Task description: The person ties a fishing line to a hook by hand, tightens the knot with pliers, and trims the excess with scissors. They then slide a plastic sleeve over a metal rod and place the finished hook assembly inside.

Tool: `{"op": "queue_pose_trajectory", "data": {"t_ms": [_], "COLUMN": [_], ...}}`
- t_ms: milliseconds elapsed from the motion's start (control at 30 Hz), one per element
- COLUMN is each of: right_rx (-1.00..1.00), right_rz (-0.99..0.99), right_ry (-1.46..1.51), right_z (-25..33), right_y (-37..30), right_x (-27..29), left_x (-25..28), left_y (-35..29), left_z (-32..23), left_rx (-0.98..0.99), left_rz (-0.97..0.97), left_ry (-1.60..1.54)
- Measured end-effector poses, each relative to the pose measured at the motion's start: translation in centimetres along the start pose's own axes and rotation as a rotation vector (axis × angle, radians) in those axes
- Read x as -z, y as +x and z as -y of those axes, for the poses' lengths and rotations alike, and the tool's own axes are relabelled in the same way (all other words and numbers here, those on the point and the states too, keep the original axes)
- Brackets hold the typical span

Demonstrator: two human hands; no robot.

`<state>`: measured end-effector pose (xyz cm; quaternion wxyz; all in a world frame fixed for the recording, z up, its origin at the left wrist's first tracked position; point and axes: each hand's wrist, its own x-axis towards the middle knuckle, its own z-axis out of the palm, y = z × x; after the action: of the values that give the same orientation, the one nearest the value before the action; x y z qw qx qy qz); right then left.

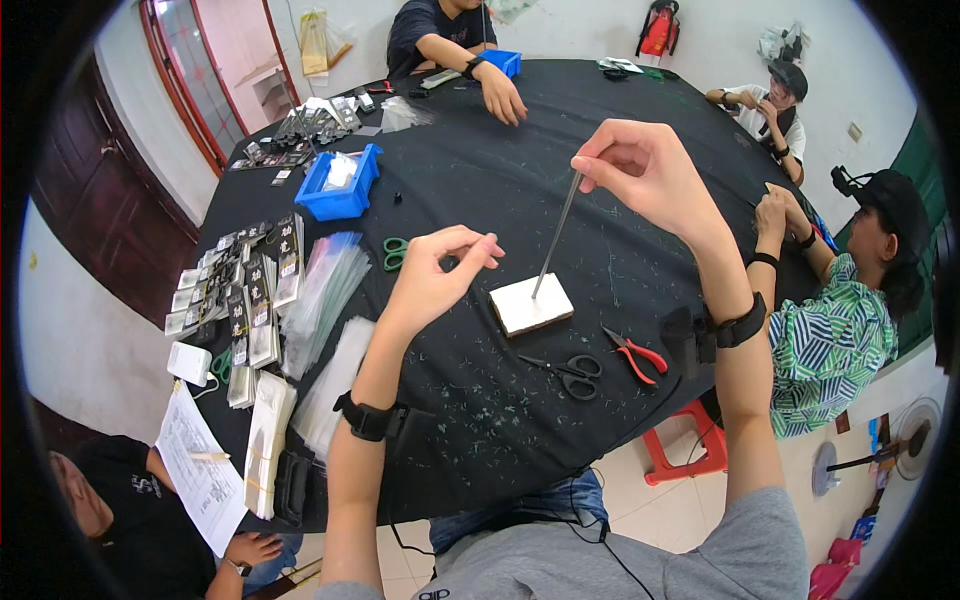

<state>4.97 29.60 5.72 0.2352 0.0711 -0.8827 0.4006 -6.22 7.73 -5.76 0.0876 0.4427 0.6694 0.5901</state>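
Observation:
My right hand [640, 175] is raised over the table, its thumb and fingers pinching the top end of a thin grey metal rod [557, 232]. The rod leans slightly, and its lower tip meets the top of a white rectangular block [533, 305] with brownish sides. To the left of the block hovers my left hand [438, 275], thumb and forefinger brought together at the tips. Whatever lies between those fingertips, if anything, is too small to see. Black scissors [572, 376] and red-handled pliers [636, 356] lie in front of the block.
Green-handled scissors [395, 253], clear plastic sleeves [325, 290] and banded packets [262, 310] lie on the left. A blue bin [340, 185] stands beyond them. Small green scraps litter the black tablecloth [480, 420]. Several people sit around the table; a red stool [685, 445] is at lower right.

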Motion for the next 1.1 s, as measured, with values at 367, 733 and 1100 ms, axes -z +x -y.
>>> {"op": "queue_pose_trajectory", "data": {"t_ms": [367, 733, 1100], "right_rx": [0.149, 0.643, 0.984], "right_rz": [0.110, 0.545, 0.598], "right_ry": [-0.279, -0.454, -0.456], "right_z": [3.6, -2.4, -1.3], "right_y": [-4.7, -2.9, -0.9], "right_x": [-3.3, -25.8, -32.1], "left_x": [-0.8, -1.1, -2.2], "left_y": [-0.1, -0.7, -2.0], "left_z": [0.2, 0.1, -0.4], "left_rx": [0.083, -0.042, -0.066], "left_rz": [0.027, -0.092, -0.110], "left_ry": [-0.080, 0.121, 0.093]}}
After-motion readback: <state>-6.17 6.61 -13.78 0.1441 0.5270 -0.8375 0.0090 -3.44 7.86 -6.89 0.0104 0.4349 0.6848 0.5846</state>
